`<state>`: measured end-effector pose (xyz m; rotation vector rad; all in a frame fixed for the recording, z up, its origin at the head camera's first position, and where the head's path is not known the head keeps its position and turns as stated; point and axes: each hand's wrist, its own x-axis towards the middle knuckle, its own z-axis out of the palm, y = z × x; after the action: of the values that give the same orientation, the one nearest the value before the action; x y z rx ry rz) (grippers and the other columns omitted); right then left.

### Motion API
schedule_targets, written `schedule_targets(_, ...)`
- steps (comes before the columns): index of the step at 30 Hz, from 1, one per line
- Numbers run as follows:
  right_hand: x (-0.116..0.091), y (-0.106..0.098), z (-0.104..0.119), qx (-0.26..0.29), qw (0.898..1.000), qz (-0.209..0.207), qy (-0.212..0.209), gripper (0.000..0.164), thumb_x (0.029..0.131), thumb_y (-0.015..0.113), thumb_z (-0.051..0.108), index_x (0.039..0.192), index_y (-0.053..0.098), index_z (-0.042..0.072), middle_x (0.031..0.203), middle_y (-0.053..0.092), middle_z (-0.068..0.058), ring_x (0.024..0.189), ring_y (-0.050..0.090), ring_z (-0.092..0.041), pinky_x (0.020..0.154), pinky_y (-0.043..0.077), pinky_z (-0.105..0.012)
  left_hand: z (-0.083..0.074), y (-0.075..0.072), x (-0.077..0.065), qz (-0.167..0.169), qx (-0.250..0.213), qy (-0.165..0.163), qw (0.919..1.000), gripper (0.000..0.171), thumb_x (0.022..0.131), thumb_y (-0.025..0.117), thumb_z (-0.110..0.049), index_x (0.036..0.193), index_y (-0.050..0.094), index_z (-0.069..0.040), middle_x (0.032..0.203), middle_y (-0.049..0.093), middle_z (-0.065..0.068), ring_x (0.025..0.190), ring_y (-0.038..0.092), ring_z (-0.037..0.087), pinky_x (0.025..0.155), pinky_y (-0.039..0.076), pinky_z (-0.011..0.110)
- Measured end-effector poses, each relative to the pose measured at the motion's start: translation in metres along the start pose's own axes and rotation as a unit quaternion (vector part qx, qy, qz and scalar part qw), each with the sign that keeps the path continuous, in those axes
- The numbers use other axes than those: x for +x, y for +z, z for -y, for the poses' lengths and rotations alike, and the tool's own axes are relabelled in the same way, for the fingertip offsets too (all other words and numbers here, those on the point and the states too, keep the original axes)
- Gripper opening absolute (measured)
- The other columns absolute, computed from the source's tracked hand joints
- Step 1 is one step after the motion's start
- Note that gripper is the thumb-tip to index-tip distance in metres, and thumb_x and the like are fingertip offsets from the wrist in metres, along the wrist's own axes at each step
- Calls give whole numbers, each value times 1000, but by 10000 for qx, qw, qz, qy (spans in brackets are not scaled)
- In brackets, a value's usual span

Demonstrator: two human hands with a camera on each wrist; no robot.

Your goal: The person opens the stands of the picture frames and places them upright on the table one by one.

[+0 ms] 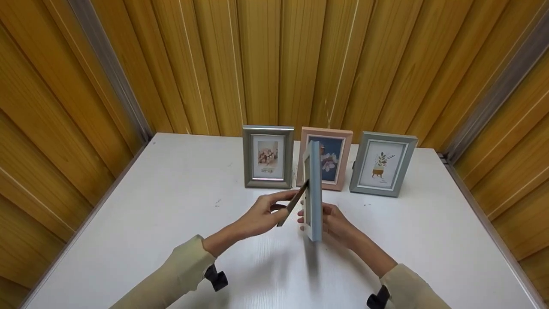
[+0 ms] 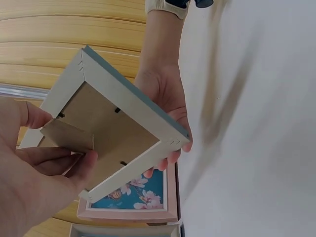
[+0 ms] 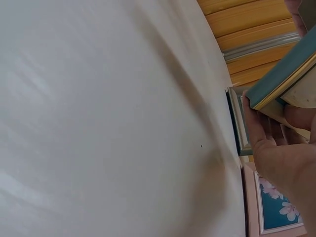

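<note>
A light blue picture frame (image 1: 316,193) is held upright above the table, edge-on in the head view. Its pale back with a brown backing board (image 2: 116,131) faces my left hand. On that side my left hand (image 1: 262,216) pinches the brown stand flap (image 2: 69,136) between thumb and fingers, and the flap is swung out from the backing. My right hand (image 1: 339,226) grips the frame's lower part from the right, its thumb on the front and its fingers (image 3: 269,131) round the edge. Most of the frame's picture is hidden.
Behind stand a silvery brown frame (image 1: 248,159), a pink frame (image 1: 345,156) partly covered by the held one, and a grey-green frame (image 1: 402,171) on the right. They rest on a white table (image 1: 193,180). Wood-patterned walls (image 1: 257,64) enclose the back and sides.
</note>
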<state>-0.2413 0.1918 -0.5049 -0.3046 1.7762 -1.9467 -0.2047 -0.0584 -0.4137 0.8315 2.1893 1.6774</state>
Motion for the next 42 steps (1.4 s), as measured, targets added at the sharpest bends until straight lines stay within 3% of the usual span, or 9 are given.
schedule_targets(2,-1,-1,-2,-28,10000,9,42,55,98,45,-5,152,36,-9,129,68,-17,115,71,-21,104,54,-46,1,-2,0,91,89,8,9999,53,98,45,-7,150,50,-5,149,56,15,114,64,28,75,51,27)
schedule_targets(12,0,-6,-4,73,9998,19,167,55,103,51,5,155,35,-4,125,69,-9,115,70,-20,107,52,-49,5,-8,0,155,384,161,9990,52,99,41,-14,150,50,-7,146,58,13,113,63,28,85,58,40)
schedule_targets(16,-1,-6,-5,64,9999,-78,69,56,103,53,7,155,36,-4,127,69,-11,118,69,-22,105,53,-48,7,-7,1,150,562,302,9978,53,98,42,-15,150,49,-5,146,57,15,123,58,30,103,52,47)
schedule_targets(22,-5,-5,-5,223,9987,-457,69,62,102,59,12,156,33,-6,123,71,-2,112,69,-15,98,58,-38,4,-5,1,104,812,600,9948,65,95,44,-2,159,35,-11,162,37,11,140,45,29,110,47,48)
schedule_targets(25,-6,-4,-5,263,9971,-712,99,67,101,64,15,156,33,-4,121,70,4,108,66,-10,96,58,-35,1,-5,1,-95,721,693,9949,61,101,46,-5,160,33,-12,166,30,11,146,39,30,116,41,53)
schedule_targets(30,-6,-6,-3,209,9935,-1116,47,65,99,67,14,155,38,0,125,69,4,109,64,-9,96,59,-35,0,-6,1,-552,526,649,9950,54,107,51,-24,158,39,-10,164,35,11,152,33,32,122,28,61)
schedule_targets(32,-6,-7,-2,225,9920,-1240,-28,64,98,68,12,154,40,-1,124,69,4,108,66,-9,96,59,-35,1,-7,2,-759,507,640,9938,53,107,52,-26,156,41,-10,162,38,12,150,35,32,120,32,60)
schedule_targets(37,-6,-10,-1,294,9889,-1440,-222,61,96,69,7,150,45,-4,116,71,4,104,70,-10,92,60,-34,8,-11,4,-1357,547,785,9861,48,105,57,-20,150,48,-5,145,54,16,128,57,31,106,51,48)
schedule_targets(42,-6,-9,-1,252,9868,-1571,-300,60,94,70,3,148,47,-6,110,71,5,100,71,-10,89,61,-31,15,-16,3,-1848,893,630,9767,47,103,61,-20,146,52,-3,133,61,16,118,62,29,95,55,39)
